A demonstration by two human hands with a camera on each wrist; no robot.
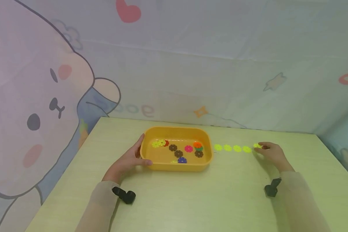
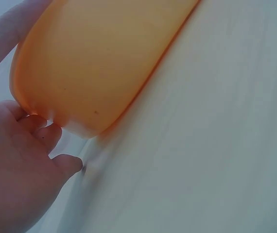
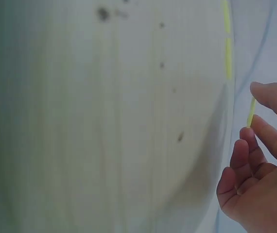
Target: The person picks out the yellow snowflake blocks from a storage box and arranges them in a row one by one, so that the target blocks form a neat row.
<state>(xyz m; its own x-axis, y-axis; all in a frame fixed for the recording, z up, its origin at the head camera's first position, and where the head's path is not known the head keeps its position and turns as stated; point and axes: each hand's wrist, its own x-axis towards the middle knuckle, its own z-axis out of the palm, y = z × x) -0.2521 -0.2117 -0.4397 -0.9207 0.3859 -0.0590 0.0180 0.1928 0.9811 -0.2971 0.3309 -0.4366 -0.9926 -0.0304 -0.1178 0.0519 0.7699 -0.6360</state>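
On a table (image 1: pixel 206 203), a tray (image 1: pixel 176 167) lies between left hand (image 1: pixel 129 161), gripping its end, and right hand (image 1: pixel 272 154), pinching a yellow disc (image 1: pixel 256 146).

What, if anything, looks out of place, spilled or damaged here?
Nothing looks spilled or damaged. Yellow flower pieces lie in a neat row beside the yellow tray, and the right hand pinches another at its end. Dark specks in the right wrist view look odd against the pale tabletop; I can't tell what they are.
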